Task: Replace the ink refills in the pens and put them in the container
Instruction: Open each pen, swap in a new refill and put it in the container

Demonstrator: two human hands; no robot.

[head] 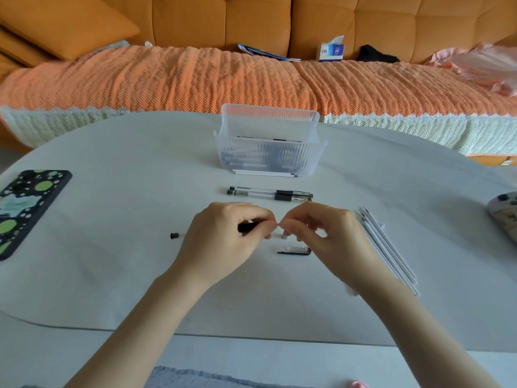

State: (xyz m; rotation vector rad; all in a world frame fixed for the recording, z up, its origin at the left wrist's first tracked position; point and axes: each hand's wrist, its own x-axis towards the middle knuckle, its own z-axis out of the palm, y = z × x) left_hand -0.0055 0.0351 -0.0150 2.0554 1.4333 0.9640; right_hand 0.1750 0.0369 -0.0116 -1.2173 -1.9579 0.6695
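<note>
Head view: left hand (223, 236) grips pen (174, 235); right hand (321, 233) pinches its tip; slack pinch risks dropped tip.

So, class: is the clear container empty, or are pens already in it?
Not empty: pens with black parts lie inside the container, visible through its ribbed front wall.

Two clear pens (270, 193) lie side by side before the ribbed container (268, 152).

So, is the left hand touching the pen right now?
Touching. The head view shows the left hand with fingers curled round the pen, its black grip showing between them and its tail sticking out left.
</note>
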